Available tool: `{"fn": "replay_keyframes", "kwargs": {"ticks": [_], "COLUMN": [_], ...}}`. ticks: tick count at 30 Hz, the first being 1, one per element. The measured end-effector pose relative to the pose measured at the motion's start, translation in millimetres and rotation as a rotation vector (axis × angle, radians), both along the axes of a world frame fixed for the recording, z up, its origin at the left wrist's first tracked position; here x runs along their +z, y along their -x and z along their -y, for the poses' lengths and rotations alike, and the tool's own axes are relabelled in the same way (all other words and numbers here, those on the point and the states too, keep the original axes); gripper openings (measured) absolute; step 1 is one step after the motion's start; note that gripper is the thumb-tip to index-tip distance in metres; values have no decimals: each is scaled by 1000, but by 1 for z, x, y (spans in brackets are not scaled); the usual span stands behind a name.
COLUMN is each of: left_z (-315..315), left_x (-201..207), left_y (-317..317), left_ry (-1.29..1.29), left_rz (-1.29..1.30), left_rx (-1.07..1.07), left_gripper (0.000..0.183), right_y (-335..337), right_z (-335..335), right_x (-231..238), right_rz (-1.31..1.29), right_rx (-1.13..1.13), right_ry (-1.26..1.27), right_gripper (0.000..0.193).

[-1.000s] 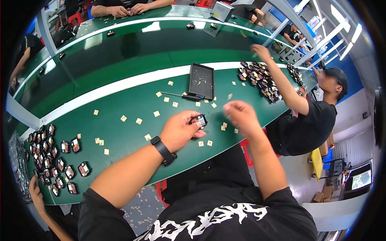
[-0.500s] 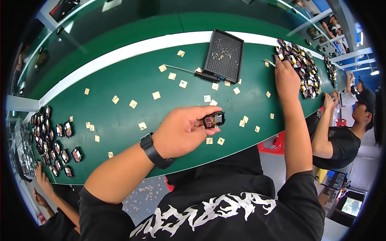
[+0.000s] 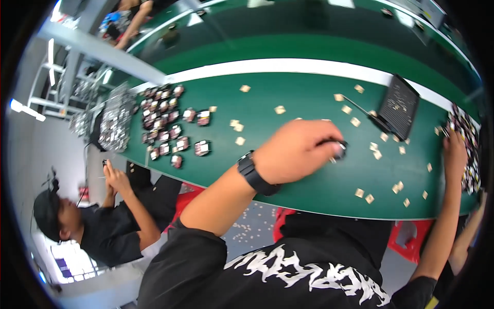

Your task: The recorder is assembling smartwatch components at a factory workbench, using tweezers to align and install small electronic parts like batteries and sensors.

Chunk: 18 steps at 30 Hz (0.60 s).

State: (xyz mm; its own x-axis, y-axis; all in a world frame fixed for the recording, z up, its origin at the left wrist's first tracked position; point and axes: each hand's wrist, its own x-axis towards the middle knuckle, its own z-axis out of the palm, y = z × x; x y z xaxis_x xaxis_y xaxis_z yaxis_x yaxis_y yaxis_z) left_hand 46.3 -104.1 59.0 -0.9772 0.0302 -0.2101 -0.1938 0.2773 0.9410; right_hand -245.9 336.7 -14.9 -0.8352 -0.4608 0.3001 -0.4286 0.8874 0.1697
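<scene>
My left hand [image 3: 303,152], with a black watch on its wrist, is closed around a small black-cased electronic unit [image 3: 338,149] above the green table [image 3: 288,190]. Motion blurs the unit, and my fingers hide much of it. At the far right my right hand [image 3: 454,157] is beside a heap of similar dark units [image 3: 471,154]. Its fingers are pinched together, with a thin pale thing [image 3: 445,133] at their tips that is too small to name. Many more units [image 3: 160,118] with pale tops lie grouped on the left part of the table.
A black perforated tray [image 3: 400,105] holding tiny pieces stands at the back right. A screwdriver [image 3: 358,106] rests against it. Small cream paper squares [image 3: 279,109] are scattered about. Clear plastic trays [image 3: 116,118] are stacked at the left end. A co-worker [image 3: 98,221] sits at the left.
The view has swung left, so the table's things appear further right. My left hand still holds the unit, now turned palm down. My right hand is now closer to the right heap.
</scene>
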Motion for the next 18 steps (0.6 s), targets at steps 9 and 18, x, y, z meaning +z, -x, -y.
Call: {"fn": "replay_keyframes", "kwargs": {"ticks": [9, 18], "left_z": [126, 54], "left_x": [-36, -3], "left_y": [-117, -70], "left_ry": [1069, 1163], "left_rz": [-272, -348], "left_rx": [672, 562], "left_gripper": [16, 27], "right_y": [-94, -187], "right_z": [18, 117], "right_x": [18, 60], "right_rz": [46, -12], "right_rx": [240, 712], "right_ry": [326, 536], "right_gripper": [26, 21]}}
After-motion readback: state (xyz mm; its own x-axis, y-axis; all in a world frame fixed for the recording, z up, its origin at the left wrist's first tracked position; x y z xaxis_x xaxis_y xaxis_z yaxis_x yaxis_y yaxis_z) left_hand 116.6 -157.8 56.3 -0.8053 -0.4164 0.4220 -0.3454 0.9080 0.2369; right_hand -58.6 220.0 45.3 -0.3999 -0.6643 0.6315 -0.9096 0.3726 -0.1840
